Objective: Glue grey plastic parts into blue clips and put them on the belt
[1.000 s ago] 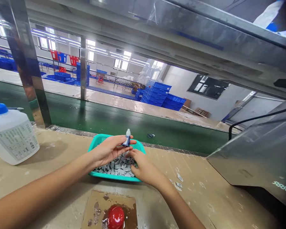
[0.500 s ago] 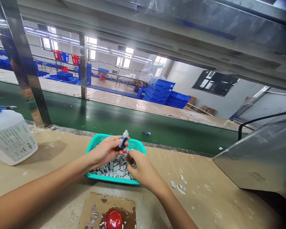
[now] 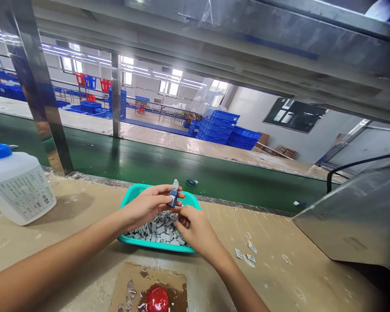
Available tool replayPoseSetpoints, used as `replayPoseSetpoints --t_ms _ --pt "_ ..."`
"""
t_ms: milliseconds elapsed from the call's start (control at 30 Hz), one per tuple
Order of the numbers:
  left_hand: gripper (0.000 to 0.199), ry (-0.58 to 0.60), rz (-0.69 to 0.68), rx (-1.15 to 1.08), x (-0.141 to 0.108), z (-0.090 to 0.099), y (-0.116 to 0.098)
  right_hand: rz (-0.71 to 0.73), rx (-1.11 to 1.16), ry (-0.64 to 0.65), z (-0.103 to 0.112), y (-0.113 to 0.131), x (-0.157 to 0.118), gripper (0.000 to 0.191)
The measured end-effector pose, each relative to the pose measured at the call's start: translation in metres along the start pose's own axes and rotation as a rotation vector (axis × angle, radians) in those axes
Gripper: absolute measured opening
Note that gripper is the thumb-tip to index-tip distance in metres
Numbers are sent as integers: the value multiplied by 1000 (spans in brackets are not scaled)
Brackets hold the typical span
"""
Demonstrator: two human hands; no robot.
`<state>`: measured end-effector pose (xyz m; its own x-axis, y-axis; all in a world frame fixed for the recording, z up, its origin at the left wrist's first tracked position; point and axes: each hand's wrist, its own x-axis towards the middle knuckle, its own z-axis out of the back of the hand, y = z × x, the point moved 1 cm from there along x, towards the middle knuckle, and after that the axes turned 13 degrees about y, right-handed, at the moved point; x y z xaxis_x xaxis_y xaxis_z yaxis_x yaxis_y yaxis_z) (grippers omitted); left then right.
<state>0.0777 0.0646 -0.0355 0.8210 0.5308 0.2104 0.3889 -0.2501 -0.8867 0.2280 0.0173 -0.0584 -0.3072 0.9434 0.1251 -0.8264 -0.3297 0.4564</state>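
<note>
Blue bottle (image 3: 173,196), tilted earlier, now upright in left fingers (image 3: 160,191).

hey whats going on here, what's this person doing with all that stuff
A person at a tan workbench grips a small blue bottle with a white tip upright in the left hand. The right hand rests at a heap of small grey pieces in a teal plastic basket. A white jug with a blue cap stands to the left, a shiny red object sits on cardboard nearer the person, and a green conveyor belt runs beyond the bench.
</note>
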Motion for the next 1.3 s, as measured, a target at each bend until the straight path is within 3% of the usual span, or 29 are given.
replayPoseSetpoints --t_ms 400,733,933,1033,1100,1167,1300 --pt "26 -28 23 -99 -1 -3 -5 8 31 4 -3 -6 1 23" --pt "22 -22 17 -270 -2 -13 -4 69 89 -89 -1 -4 1 26" --pt "23 -5 9 -208 -2 -17 -3 45 180 -136 0 -4 2 23" --pt "25 -53 -47 97 4 2 -12 6 254 -152 0 -6 1 17" --pt "32 -142 -34 519 10 28 -23 -25 334 -182 0 -10 0 13" --pt "37 -250 118 1048 17 62 -32 -50 436 -221 0 -13 -1 11" --pt "29 -370 377 1394 26 126 -39 -65 637 -269 3 -18 -1 8"
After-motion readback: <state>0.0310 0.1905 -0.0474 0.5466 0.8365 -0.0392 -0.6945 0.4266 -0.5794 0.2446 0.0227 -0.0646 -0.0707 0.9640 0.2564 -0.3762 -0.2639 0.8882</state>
